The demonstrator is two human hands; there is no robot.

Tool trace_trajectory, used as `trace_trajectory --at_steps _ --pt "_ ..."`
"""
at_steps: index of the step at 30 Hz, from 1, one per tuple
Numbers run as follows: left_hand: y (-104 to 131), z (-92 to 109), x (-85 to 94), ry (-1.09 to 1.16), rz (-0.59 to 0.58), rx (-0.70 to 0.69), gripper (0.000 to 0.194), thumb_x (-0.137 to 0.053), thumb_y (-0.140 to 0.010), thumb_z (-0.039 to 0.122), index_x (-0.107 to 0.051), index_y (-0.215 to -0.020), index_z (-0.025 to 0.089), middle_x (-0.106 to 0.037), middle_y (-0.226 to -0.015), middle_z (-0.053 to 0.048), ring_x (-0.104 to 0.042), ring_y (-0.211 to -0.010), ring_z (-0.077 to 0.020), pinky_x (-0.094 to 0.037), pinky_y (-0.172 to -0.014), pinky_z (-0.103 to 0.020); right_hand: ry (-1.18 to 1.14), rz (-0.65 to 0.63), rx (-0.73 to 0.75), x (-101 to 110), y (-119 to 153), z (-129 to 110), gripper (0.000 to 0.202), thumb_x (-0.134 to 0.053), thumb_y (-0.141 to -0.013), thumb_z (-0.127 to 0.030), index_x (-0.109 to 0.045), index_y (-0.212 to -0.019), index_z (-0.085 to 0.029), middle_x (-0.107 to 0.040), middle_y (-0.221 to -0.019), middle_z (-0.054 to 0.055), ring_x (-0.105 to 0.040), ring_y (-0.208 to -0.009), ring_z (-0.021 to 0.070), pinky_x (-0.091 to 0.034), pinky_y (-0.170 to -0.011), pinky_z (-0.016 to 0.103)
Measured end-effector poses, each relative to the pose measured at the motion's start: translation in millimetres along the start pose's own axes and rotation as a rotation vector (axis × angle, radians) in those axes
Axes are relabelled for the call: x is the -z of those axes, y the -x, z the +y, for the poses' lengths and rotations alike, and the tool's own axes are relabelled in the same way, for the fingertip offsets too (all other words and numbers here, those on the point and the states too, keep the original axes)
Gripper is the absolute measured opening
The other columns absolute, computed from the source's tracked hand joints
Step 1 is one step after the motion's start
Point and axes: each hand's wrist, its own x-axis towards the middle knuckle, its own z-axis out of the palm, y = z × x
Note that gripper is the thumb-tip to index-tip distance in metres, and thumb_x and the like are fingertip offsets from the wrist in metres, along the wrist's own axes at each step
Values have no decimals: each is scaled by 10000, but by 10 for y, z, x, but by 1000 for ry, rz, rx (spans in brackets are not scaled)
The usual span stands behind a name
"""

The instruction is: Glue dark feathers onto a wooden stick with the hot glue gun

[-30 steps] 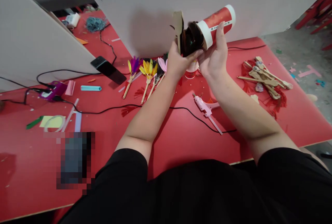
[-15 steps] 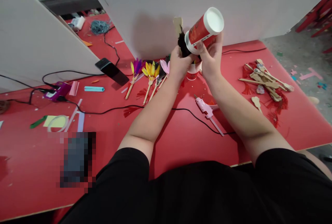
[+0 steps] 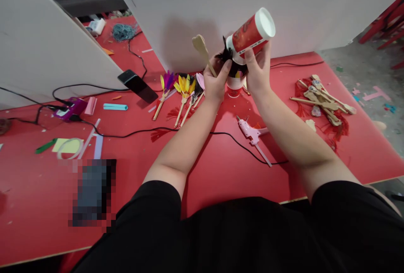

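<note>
My right hand (image 3: 257, 70) holds a red and white paper cup (image 3: 251, 35) tipped mouth down and to the left, base up. Black feathers (image 3: 227, 56) stick out of its mouth. My left hand (image 3: 216, 81) grips a wooden stick (image 3: 202, 52) with a heart-shaped top, tilted left, and its fingers touch the black feathers. Both hands are raised above a second paper cup (image 3: 235, 85) standing on the red table (image 3: 205, 167).
Feather-topped sticks (image 3: 179, 92) lie left of my hands. A pink glue gun (image 3: 251, 132) with a black cord lies near the middle. A pile of wooden sticks and red tassels (image 3: 325, 100) is at the right. A phone (image 3: 137, 85) leans at the white divider.
The cup swung from lying sideways to base-up and tipped. My left hand drew the wooden stick out to the left, so it now tilts away from the cup.
</note>
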Motion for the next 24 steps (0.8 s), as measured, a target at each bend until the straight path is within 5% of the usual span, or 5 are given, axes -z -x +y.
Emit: trace_trajectory --at_steps 5,12,17,24 --pt "-59 -90 -103 40 106 15 789 -889 -912 1015 -895 -1358 365 -940 -1432 19 -791 -1554 -361 -603 -1396 -665 65 86 20 -38 16 -50 1213 -243 -891 -1253 -410 -1876 -565 -709 -1703 69 -607 -1775 394 -553 -1461 660" --pt "-86 67 -126 29 -6 56 561 -931 -1028 757 -906 -1414 351 -929 -1477 -46 -712 -1695 -381 -582 -1434 -612 -55 -52 -24 23 -21 -90 1143 -696 -824 -1203 -542 -1761 -566 -727 -1651 52 -614 -1758 454 -638 -1361 704" --pt "-11 218 -98 30 -56 30 697 -917 -1001 820 -862 -1540 381 -882 -1583 -86 -702 -1703 -393 -541 -1462 -607 -117 -80 -7 157 -14 64 1002 -774 -871 -1114 -593 -1701 -583 -719 -1661 28 -610 -1761 443 -630 -1380 703" --pt "23 101 -12 8 -55 -49 912 -862 -983 932 -726 -1699 384 -796 -1654 -129 -641 -1755 -404 -467 -1492 -603 -46 -31 -56 236 -12 -51 1018 -772 -863 -1116 -603 -1701 -563 -731 -1650 37 -614 -1746 449 -643 -1368 693"
